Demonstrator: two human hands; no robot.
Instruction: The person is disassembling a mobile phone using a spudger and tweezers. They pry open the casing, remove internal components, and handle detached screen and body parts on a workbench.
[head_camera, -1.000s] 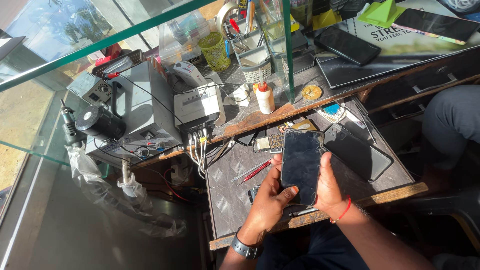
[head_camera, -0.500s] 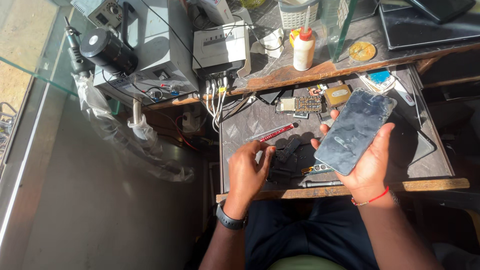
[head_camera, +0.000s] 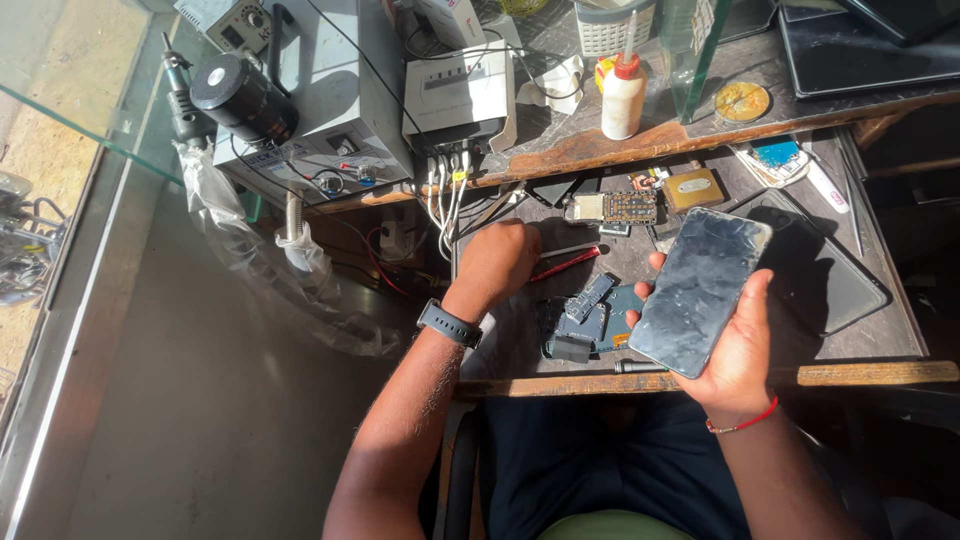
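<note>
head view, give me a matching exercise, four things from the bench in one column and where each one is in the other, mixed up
Things:
1. phone
2. white bottle
3. red tool
4. black watch

Places:
A. on the left wrist
B. flat on the mat beside the left hand
C. upright on the wooden shelf
D. in the right hand

Pairs: 1-D, 2-C, 3-B, 4-A

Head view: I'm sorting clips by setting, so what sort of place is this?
Most likely a phone repair bench. The right hand holds a dark smartphone with a scuffed screen, loose circuit boards lie on the work mat, and a grey bench station with trailing wires stands beside it.
</note>
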